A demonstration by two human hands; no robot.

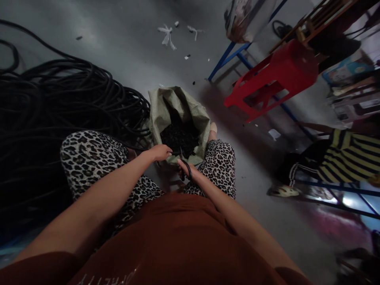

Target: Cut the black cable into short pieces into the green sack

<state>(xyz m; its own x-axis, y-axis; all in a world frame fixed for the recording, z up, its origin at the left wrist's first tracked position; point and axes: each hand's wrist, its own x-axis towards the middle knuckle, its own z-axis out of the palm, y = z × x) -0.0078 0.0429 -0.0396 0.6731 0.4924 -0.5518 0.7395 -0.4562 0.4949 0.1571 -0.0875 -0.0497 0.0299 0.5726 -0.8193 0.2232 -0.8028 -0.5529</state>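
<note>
Left hand [160, 152] closed on black cord [175, 153], end projecting over sack [200, 114]. Right hand [192, 170] curled round scissors [188, 166], blades near cord. Sack stands open between legs [221, 166], presumably for support; black pieces [181, 136] inside. Cord pile [89, 87] alongside, likely for easy reach.

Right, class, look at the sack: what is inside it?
Inside the sack lies a heap of small black pieces, showing through the open mouth. Anything beneath the top layer, including the sack's bottom, is covered and cannot be seen.
</note>
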